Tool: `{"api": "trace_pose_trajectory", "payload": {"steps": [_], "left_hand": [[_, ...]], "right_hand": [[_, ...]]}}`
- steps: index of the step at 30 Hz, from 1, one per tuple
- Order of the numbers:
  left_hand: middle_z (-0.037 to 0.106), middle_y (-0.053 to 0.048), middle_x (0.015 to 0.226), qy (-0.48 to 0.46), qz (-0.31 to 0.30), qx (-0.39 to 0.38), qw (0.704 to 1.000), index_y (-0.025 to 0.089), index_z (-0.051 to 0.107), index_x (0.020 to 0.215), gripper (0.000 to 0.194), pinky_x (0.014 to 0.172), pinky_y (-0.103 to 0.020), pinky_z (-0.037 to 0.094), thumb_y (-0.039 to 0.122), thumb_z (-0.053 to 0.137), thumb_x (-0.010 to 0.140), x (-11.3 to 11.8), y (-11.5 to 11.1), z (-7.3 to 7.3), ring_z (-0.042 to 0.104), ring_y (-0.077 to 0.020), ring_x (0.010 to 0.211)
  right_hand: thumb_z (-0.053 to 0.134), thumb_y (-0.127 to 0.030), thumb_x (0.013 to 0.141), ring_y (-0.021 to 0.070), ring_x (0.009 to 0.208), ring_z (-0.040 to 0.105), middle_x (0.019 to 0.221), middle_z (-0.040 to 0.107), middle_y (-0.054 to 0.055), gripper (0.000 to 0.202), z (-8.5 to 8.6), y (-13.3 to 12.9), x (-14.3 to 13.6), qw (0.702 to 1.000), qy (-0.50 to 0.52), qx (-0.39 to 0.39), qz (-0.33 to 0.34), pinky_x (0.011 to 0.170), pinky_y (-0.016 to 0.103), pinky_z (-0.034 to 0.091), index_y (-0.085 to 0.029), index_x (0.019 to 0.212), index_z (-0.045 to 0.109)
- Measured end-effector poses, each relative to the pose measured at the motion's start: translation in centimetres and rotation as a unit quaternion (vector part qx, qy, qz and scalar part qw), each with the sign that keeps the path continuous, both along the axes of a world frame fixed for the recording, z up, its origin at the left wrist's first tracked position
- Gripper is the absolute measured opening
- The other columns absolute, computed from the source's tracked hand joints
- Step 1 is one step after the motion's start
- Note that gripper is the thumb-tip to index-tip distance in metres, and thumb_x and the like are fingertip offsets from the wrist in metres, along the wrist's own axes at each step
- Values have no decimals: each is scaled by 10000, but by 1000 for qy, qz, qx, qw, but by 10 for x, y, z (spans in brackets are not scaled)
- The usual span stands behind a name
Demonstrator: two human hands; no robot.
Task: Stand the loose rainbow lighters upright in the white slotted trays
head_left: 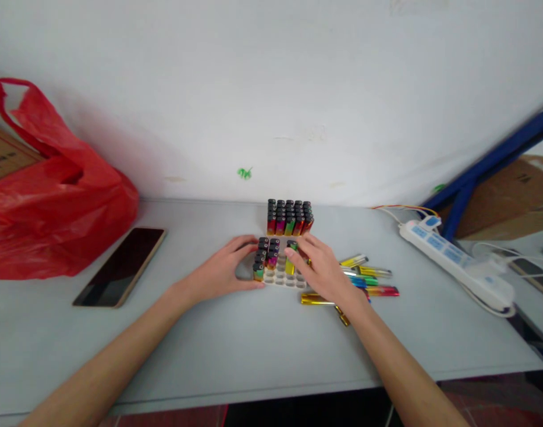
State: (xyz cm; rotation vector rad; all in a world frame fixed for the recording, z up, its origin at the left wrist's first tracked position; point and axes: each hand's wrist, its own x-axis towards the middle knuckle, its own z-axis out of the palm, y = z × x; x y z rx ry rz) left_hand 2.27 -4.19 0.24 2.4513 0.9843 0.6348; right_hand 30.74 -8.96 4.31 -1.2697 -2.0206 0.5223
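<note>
A pale tray with round holes (280, 278) lies mid-table, with several black-topped lighters (261, 259) upright in its left columns. My left hand (224, 270) rests at the tray's left side, thumb and fingers spread around its edge, holding no lighter. My right hand (320, 267) grips a yellow-green lighter (290, 261) upright over the tray's right part; whether it sits in a hole I cannot tell. Behind the tray stands a block of upright lighters (290, 218) in rows. Loose metallic-coloured lighters (378, 281) lie beside and partly under my right hand.
A dark phone (123, 267) lies at the left near a red plastic bag (58, 196). At the right are a white power strip (453, 261) with cables, a blue frame (462, 207) and a cardboard box (514, 193). A white wall (271, 107) rises behind the table.
</note>
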Motion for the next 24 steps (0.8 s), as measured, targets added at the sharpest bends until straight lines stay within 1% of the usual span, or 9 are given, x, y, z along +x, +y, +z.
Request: {"api": "trace_pose_trajectory", "payload": {"steps": [3, 5, 7, 10, 15, 18, 20, 22, 24], "left_hand": [[662, -183, 1571, -2, 2, -2, 1000, 202, 729, 1421, 806, 1288, -568, 530, 743, 877, 841, 0, 0, 0, 651, -413, 1457], [661, -190, 1567, -2, 3, -4, 1000, 197, 730, 1412, 817, 1287, -569, 532, 750, 881, 831, 0, 0, 0, 650, -417, 1458], [661, -189, 1563, -2, 2, -6, 1000, 195, 728, 1407, 815, 1285, -564, 535, 747, 885, 829, 0, 0, 0, 651, -413, 1457], [652, -163, 1577, 1, 1, -3, 1000, 198, 710, 1428, 780, 1295, -546, 527, 725, 858, 871, 0, -1, 1, 642, -403, 1470], [660, -169, 1571, -7, -7, 5, 1000, 217, 716, 1410, 764, 1286, -557, 531, 718, 876, 856, -1, 0, -1, 646, -404, 1461], [657, -168, 1578, -12, -10, 6, 1000, 214, 717, 1408, 752, 1280, -570, 533, 699, 883, 858, -1, 2, -3, 649, -403, 1454], [660, -169, 1574, -13, -9, 9, 1000, 206, 721, 1398, 749, 1277, -562, 536, 691, 890, 852, -2, 3, -5, 655, -401, 1447], [656, -167, 1579, -12, -10, 15, 1000, 204, 718, 1398, 732, 1279, -558, 536, 669, 893, 859, -2, 2, -6, 655, -399, 1447], [642, -170, 1593, -11, -12, 21, 1000, 200, 704, 1410, 707, 1289, -562, 526, 629, 891, 880, -2, 2, -5, 644, -394, 1461]], "right_hand": [[496, -549, 1169, 198, 690, 591, 751, 649, 9, 482, 1, -2, -1, 998, 1, -55, 26, 693, 333, 439, -267, 779, 475], [515, -545, 1167, 190, 659, 593, 736, 674, 0, 476, 1, -2, -2, 995, 2, -88, 46, 658, 323, 405, -261, 786, 498], [535, -536, 1167, 187, 640, 588, 713, 663, -10, 463, -1, -2, -2, 994, -21, -89, 59, 641, 319, 376, -256, 798, 522], [566, -494, 1171, 196, 664, 611, 738, 673, 0, 412, -5, -1, -3, 994, -72, -41, 68, 657, 320, 380, -248, 840, 564], [597, -395, 1177, 219, 804, 726, 890, 773, 56, 301, -12, -1, -4, 989, -106, 16, 103, 755, 314, 486, -222, 937, 653], [644, -383, 1159, 232, 919, 778, 1011, 817, 82, 206, -14, -3, -4, 986, -104, 44, 119, 837, 315, 542, -201, 1096, 716], [658, -381, 1151, 233, 953, 788, 1056, 827, 91, 202, -15, -4, -4, 983, -116, 67, 127, 860, 317, 557, -192, 1159, 729], [666, -392, 1144, 228, 923, 782, 1018, 822, 83, 215, -14, -5, -7, 977, -148, 84, 131, 847, 319, 555, -190, 1127, 739], [694, -420, 1122, 239, 920, 773, 973, 812, 82, 244, -13, -5, -12, 970, -188, 102, 117, 854, 337, 546, -187, 1076, 748]]}}
